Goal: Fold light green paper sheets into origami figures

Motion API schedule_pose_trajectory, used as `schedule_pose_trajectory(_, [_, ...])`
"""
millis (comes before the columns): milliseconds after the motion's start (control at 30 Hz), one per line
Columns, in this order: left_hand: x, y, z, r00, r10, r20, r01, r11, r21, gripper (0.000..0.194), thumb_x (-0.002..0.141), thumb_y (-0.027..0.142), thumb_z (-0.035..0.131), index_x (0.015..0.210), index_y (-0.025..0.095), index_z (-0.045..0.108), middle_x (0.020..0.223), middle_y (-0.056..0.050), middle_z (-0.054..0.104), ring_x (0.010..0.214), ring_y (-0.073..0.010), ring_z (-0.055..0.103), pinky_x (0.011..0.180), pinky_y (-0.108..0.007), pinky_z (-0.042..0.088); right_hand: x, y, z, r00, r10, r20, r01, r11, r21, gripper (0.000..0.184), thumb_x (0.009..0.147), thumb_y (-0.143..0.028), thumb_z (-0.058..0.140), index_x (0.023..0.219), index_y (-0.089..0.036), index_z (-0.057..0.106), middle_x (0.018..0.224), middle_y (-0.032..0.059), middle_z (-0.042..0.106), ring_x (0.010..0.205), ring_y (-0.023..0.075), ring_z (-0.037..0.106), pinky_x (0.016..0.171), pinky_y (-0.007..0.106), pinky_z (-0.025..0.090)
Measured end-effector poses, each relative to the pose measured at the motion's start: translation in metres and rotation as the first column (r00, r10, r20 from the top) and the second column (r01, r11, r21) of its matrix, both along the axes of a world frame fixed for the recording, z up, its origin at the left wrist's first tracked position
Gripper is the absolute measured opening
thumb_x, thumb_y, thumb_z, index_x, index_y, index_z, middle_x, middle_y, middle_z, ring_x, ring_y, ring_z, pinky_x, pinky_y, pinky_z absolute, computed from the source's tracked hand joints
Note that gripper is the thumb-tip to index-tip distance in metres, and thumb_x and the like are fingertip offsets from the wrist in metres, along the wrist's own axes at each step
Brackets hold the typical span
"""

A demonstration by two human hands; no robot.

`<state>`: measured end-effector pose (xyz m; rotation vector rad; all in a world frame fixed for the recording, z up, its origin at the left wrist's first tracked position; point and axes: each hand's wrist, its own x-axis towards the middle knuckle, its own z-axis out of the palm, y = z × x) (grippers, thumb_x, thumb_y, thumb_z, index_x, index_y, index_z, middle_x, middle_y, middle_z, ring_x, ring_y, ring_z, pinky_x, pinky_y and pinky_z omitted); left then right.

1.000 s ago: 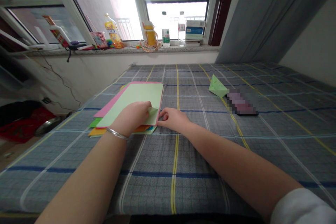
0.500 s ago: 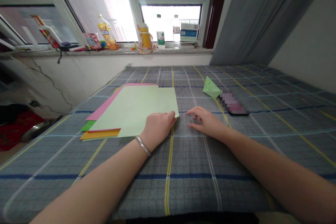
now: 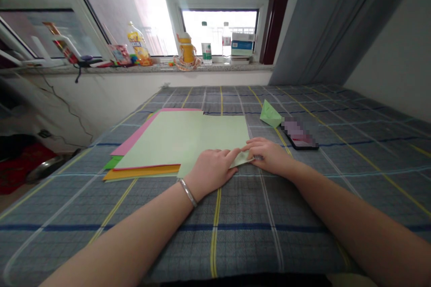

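Note:
A light green sheet of paper (image 3: 224, 132) lies partly over a stack of coloured paper (image 3: 161, 139), its near right corner bent up between my hands. My left hand (image 3: 215, 167), with a silver bracelet at the wrist, is closed at the sheet's near edge, fingers on the paper beside the raised corner. Pinched in my right hand (image 3: 269, 154) is that same corner; the fingertips of both hands almost meet. Pink, green and orange edges show below the pale top sheet of the stack.
Beyond my right hand stand a folded green paper piece (image 3: 270, 114) and a phone (image 3: 299, 134) on the checked cloth (image 3: 242, 228). Bottles, a yellow cup (image 3: 186, 49) and boxes (image 3: 242, 45) line the windowsill.
The light green sheet has slid right, off more of the stack, with my left hand. My right hand, empty before, has taken hold of its near right corner, which now bends up.

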<state>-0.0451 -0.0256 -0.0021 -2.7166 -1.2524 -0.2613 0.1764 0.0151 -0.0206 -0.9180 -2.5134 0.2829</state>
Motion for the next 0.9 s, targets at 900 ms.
schedule_pose_trajectory(900, [-0.068,0.033,0.007,0.996,-0.021,-0.087,-0.011,0.936,-0.351,0.068,0.081,0.027,0.055,0.143,0.037,0.030,0.152,-0.002,0.030,0.141,-0.0266,0.022,0.112,-0.058,0.003,0.067,0.000,0.006,0.971,-0.239,0.005,0.226,0.909,-0.350,0.017,0.081,-0.030,0.058,0.090,-0.028,0.073,0.103,0.0006,0.072,0.101,0.0204,0.065,0.097,0.039,0.046])
